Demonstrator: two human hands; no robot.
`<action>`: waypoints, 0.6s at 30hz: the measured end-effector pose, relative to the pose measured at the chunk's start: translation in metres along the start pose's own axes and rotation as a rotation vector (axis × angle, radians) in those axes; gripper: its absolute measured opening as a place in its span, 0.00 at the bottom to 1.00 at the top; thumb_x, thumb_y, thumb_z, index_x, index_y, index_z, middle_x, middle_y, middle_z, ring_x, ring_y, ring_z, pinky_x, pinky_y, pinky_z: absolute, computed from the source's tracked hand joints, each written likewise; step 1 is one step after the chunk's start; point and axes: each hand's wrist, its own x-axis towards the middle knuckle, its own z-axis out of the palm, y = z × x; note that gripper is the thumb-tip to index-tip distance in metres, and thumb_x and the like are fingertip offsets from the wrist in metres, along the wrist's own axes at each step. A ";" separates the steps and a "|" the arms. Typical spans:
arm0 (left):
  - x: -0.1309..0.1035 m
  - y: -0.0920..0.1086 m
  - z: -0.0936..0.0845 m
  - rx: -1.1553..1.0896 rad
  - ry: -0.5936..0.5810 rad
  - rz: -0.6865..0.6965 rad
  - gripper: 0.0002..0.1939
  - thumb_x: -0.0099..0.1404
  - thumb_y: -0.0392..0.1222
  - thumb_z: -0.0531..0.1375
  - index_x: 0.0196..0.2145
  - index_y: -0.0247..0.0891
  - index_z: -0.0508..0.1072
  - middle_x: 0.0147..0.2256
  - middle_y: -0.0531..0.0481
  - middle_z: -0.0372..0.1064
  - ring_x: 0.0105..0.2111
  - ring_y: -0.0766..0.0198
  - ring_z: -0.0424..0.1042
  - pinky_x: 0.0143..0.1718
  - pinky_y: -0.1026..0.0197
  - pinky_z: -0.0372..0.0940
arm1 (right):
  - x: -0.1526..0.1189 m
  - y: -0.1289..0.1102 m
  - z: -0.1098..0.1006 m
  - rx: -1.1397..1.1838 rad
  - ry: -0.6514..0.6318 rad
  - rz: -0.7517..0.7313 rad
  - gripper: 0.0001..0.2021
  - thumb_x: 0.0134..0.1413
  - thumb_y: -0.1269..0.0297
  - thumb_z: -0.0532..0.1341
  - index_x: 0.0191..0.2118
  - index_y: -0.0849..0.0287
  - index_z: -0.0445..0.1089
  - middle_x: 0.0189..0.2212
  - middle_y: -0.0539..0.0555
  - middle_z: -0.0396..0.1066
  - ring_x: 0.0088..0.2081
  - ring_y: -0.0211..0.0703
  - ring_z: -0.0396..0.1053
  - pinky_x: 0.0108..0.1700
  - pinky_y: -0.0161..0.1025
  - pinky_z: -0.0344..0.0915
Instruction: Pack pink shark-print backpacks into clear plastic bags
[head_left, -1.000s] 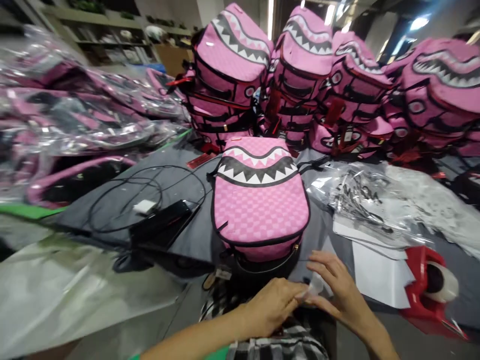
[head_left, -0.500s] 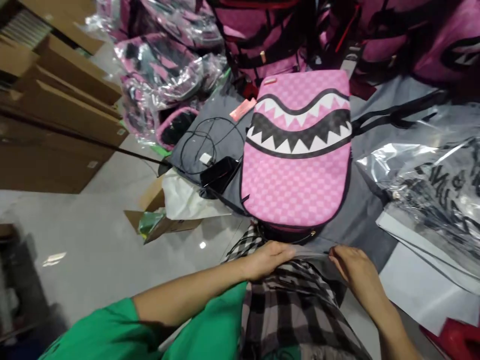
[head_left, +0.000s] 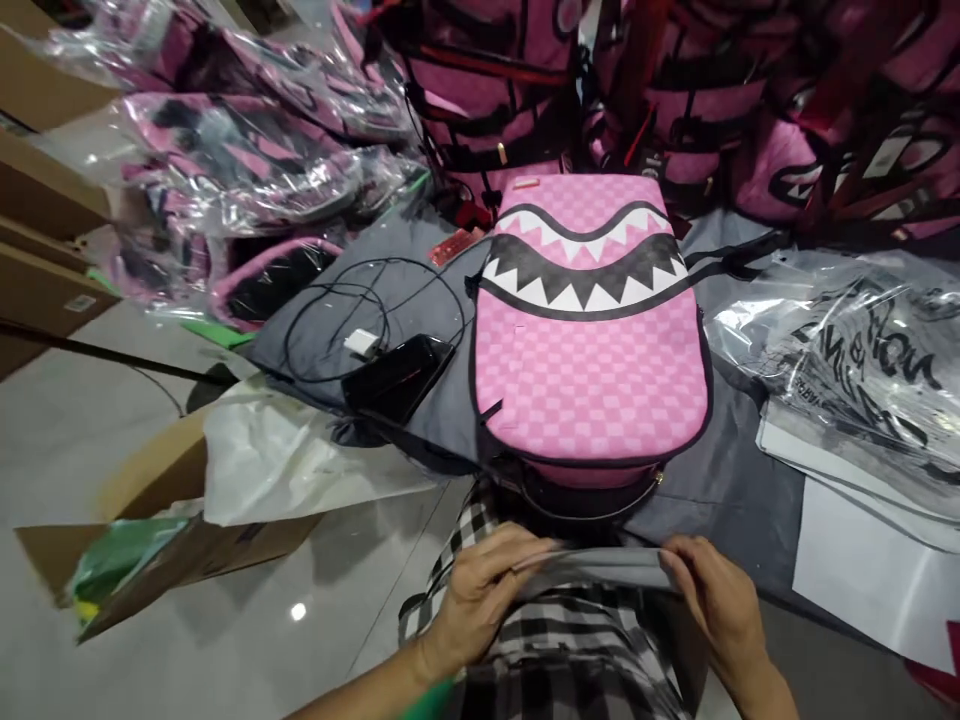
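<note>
My left hand [head_left: 487, 590] is closed on one end of a grey, slightly see-through strip of sheet material [head_left: 607, 565]. The other end is pinched in my right hand [head_left: 716, 600], so the strip stretches between them over my checked trousers [head_left: 555, 640]. Whether it is plastic or cloth I cannot tell. Just beyond my hands, a pink checkered backpack [head_left: 585, 380] with a black-and-white shark-mouth print lies face up. Its dark base and a zipper face me, and the hands are apart from it.
Under the backpack spreads a grey cloth [head_left: 735, 500]. A black phone [head_left: 397, 380] and a coiled cable [head_left: 300, 345] lie left. Wrapped bags [head_left: 247, 160] and pink backpacks [head_left: 487, 90] crowd the back. Clear printed plastic bags [head_left: 862, 350] lie right; an open carton [head_left: 157, 560] stands on the floor.
The view has shifted, bringing the backpack closer. My hands are a little lower in view, and more of the grey strip shows between them.
</note>
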 end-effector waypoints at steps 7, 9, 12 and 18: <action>0.028 -0.011 -0.023 0.027 0.203 -0.122 0.18 0.69 0.50 0.56 0.28 0.36 0.76 0.26 0.52 0.67 0.27 0.67 0.66 0.30 0.67 0.62 | 0.041 -0.039 -0.015 -0.238 0.096 -0.273 0.11 0.69 0.65 0.56 0.33 0.58 0.69 0.22 0.49 0.70 0.22 0.35 0.66 0.28 0.32 0.60; 0.044 -0.022 -0.023 0.031 0.190 -0.134 0.22 0.68 0.54 0.54 0.26 0.36 0.73 0.24 0.54 0.62 0.26 0.67 0.62 0.29 0.66 0.59 | 0.054 -0.039 -0.015 -0.302 0.119 -0.276 0.12 0.69 0.63 0.56 0.34 0.58 0.70 0.23 0.50 0.72 0.23 0.34 0.68 0.29 0.31 0.61; 0.059 -0.039 -0.020 0.064 0.165 -0.134 0.24 0.65 0.57 0.53 0.21 0.37 0.68 0.22 0.55 0.57 0.24 0.68 0.58 0.28 0.65 0.55 | 0.062 -0.034 -0.010 -0.335 0.072 -0.295 0.12 0.71 0.63 0.53 0.41 0.59 0.73 0.26 0.50 0.73 0.24 0.34 0.70 0.29 0.30 0.61; 0.069 -0.053 -0.020 0.078 0.176 -0.159 0.28 0.63 0.61 0.57 0.16 0.38 0.60 0.18 0.58 0.49 0.21 0.70 0.52 0.25 0.65 0.50 | 0.051 -0.023 -0.001 -0.536 -0.160 -0.402 0.22 0.69 0.73 0.46 0.54 0.54 0.74 0.21 0.46 0.61 0.19 0.32 0.59 0.23 0.30 0.53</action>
